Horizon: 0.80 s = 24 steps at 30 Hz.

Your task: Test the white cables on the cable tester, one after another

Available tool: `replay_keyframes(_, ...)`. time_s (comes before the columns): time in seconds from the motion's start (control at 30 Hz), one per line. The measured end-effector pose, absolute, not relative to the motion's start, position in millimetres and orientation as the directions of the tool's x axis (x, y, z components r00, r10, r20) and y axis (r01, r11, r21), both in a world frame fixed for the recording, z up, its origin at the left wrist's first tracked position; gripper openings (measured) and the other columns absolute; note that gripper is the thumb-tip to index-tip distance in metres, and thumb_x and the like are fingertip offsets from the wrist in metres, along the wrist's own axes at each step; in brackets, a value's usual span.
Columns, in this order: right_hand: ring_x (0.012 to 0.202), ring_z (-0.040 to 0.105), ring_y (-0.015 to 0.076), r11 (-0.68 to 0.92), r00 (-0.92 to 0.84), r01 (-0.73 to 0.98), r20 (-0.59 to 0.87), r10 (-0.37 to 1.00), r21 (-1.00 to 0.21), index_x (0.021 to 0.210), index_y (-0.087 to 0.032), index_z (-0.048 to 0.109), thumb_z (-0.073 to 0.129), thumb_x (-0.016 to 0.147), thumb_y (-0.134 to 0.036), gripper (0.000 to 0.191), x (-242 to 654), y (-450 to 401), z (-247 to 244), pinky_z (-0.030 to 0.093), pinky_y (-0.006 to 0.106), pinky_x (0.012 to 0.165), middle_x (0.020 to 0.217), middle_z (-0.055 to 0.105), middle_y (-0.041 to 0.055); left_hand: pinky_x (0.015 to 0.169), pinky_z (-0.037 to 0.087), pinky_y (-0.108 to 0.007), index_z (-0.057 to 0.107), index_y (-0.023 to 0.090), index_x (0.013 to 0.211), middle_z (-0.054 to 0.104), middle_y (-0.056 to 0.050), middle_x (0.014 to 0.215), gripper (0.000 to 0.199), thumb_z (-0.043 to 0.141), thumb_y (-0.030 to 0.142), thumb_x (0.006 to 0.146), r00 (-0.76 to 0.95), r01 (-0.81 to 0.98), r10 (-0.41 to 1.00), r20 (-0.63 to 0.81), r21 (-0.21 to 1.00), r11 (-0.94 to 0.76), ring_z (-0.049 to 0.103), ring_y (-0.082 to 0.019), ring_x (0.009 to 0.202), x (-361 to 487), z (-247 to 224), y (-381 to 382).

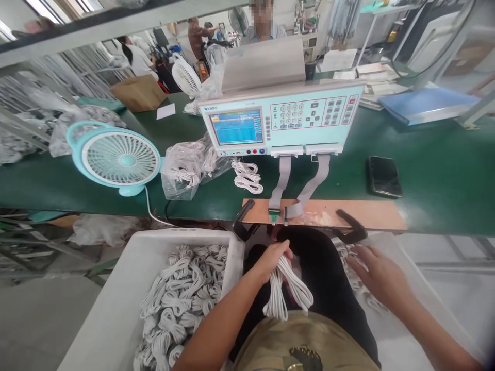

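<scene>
Folded white cable bundles (292, 283) hang from my left hand (275, 257), whose fingers are closed round their upper end, above my lap. Over at the right, my right hand (373, 265) is held with its fingers apart above a white bin (421, 281) with white cables (373, 301) in it; nothing shows in its grasp. Two grey ribbon cables (283, 180) run from the tester (309, 113) down to small connectors (274, 212) on a wooden board (371, 214) at the table edge.
A white bin (112, 288) full of cable bundles (185, 299) stands at the left. Black clamps (243, 219) grip the board. On the green table (185, 211) are a fan (124, 158), bagged cables (185, 167), a loose bundle (247, 176) and a phone (384, 176). People are behind.
</scene>
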State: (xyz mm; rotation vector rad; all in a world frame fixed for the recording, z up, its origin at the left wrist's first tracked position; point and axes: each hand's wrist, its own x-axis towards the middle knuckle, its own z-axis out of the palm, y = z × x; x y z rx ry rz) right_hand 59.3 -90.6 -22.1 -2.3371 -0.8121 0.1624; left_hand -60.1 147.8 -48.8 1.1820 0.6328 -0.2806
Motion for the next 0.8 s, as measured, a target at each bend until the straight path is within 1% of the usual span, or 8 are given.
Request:
replay_keyframes(0.07, 0.076, 0.058, 0.0212, -0.435, 0.596, 0.755, 0.237, 0.767, -0.490, 0.100, -0.023, 0.067, 0.053, 0.087, -0.035, 0.021, 52, -96, -11, 0.041, 0.032, 0.066, 0.090, 0.064, 0.0071, 0.035, 0.034, -0.023, 0.054, 0.016, 0.063, 0.054, 0.000, 0.041, 0.049, 0.046, 0.062, 0.077, 0.791, 0.571, 0.019, -0.611, 0.749, 0.336, 0.047, -0.013, 0.031, -49, -50, 143)
replay_keyframes(0.17, 0.076, 0.056, 0.0176, 0.011, 0.117, 0.909, 0.281, 0.953, -0.416, 0.102, -0.021, 0.065, 0.044, 0.094, -0.020, 0.023, 29, -74, 10, 0.040, 0.031, 0.069, 0.089, 0.065, 0.0063, 0.037, 0.035, -0.024, 0.055, 0.016, 0.058, 0.055, -0.001, 0.042, 0.050, 0.045, 0.061, 0.078, 0.746, 0.665, -0.152, -0.648, 0.713, 0.223, 0.047, -0.013, 0.033, -30, -51, 133)
replay_keyframes(0.27, 0.075, 0.052, 0.0188, 0.258, -0.183, 0.907, 0.242, 0.953, -0.332, 0.097, -0.017, 0.064, 0.042, 0.095, -0.016, 0.022, 14, -49, 27, 0.039, 0.035, 0.071, 0.081, 0.063, 0.0058, 0.040, 0.035, -0.024, 0.057, 0.015, 0.056, 0.054, -0.001, 0.042, 0.051, 0.049, 0.060, 0.078, 0.663, 0.738, -0.286, -0.692, 0.667, 0.097, 0.046, -0.012, 0.035, -16, -51, 123)
replay_keyframes(0.43, 0.071, 0.049, 0.0206, 0.458, -0.413, 0.860, 0.222, 0.883, -0.223, 0.095, -0.015, 0.060, 0.041, 0.091, -0.010, 0.020, 8, -33, 26, 0.038, 0.037, 0.069, 0.076, 0.059, 0.0057, 0.046, 0.034, -0.023, 0.059, 0.014, 0.056, 0.051, 0.002, 0.044, 0.048, 0.057, 0.058, 0.074, 0.602, 0.773, -0.359, -0.714, 0.634, 0.035, 0.043, -0.010, 0.041, -10, -53, 110)
replay_keyframes(0.53, 0.072, 0.048, 0.0191, 0.381, -0.293, 0.817, 0.257, 0.921, -0.432, 0.087, -0.017, 0.056, 0.036, 0.090, -0.010, 0.021, 9, -28, 17, 0.039, 0.034, 0.068, 0.077, 0.058, 0.0060, 0.053, 0.039, -0.024, 0.064, 0.013, 0.064, 0.058, -0.001, 0.054, 0.052, 0.045, 0.059, 0.081, 0.687, 0.713, -0.259, -0.679, 0.699, 0.058, 0.049, -0.012, 0.050, -17, -52, 109)
replay_keyframes(0.63, 0.070, 0.046, 0.0177, 0.184, 0.052, 0.671, 0.293, 0.955, -0.718, 0.085, -0.019, 0.052, 0.035, 0.091, -0.017, 0.018, 12, -23, 5, 0.040, 0.031, 0.067, 0.077, 0.055, 0.0049, 0.058, 0.041, -0.022, 0.066, 0.015, 0.078, 0.061, 0.000, 0.063, 0.042, 0.043, 0.050, 0.085, 0.886, 0.459, 0.091, -0.456, 0.888, -0.026, 0.054, -0.013, 0.059, -38, -45, 121)
replay_keyframes(0.7, 0.068, 0.046, 0.0163, 0.063, 0.269, 0.504, 0.226, 0.936, -0.861, 0.084, -0.020, 0.051, 0.036, 0.093, -0.023, 0.018, 14, -19, -3, 0.040, 0.028, 0.065, 0.076, 0.054, 0.0029, 0.052, 0.040, -0.021, 0.064, 0.017, 0.091, 0.061, 0.001, 0.068, 0.030, 0.048, 0.042, 0.085, 0.919, 0.322, 0.278, -0.281, 0.940, -0.112, 0.053, -0.011, 0.054, -59, -38, 134)
replay_keyframes(0.8, 0.063, 0.044, 0.0148, -0.052, 0.467, 0.269, 0.083, 0.880, -0.962, 0.079, -0.021, 0.052, 0.041, 0.093, -0.032, 0.021, 18, -7, -17, 0.037, 0.025, 0.059, 0.071, 0.050, -0.0008, 0.043, 0.038, -0.020, 0.062, 0.019, 0.103, 0.063, -0.003, 0.085, 0.029, 0.045, 0.037, 0.087, 0.933, 0.229, 0.318, -0.170, 0.961, -0.157, 0.050, -0.007, 0.042, -89, -24, 153)
